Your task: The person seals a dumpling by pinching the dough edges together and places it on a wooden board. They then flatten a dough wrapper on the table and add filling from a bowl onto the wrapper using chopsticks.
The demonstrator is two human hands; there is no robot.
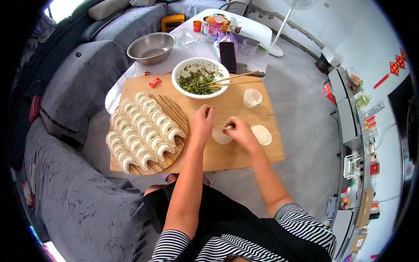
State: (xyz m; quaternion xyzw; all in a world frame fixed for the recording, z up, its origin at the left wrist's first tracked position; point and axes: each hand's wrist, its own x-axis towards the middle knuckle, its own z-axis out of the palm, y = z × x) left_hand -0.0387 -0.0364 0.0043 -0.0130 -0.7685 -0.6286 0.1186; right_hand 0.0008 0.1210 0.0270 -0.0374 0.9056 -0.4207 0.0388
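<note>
My right hand (241, 132) pinches the edge of a round dumpling wrapper (221, 134) over the wooden board (209, 160). To the left of it, my left hand (204, 120) is closed with its fingers curled, and whatever they may hold is hidden. A small stack of wrappers (261, 135) lies just right of my right hand. Beyond my hands stands a white bowl (178, 87) of chopped green filling (196, 78), with chopsticks (238, 77) resting across its rim. Rows of folded dumplings (142, 131) cover most of a round wooden tray (181, 115) at left.
A small translucent cup (252, 98) stands on the board's right side. Behind the board are a steel basin (151, 48), a phone (227, 56), a knife handle (256, 74) and a tin (212, 32). A red wrapped packet (155, 82) lies near the tray.
</note>
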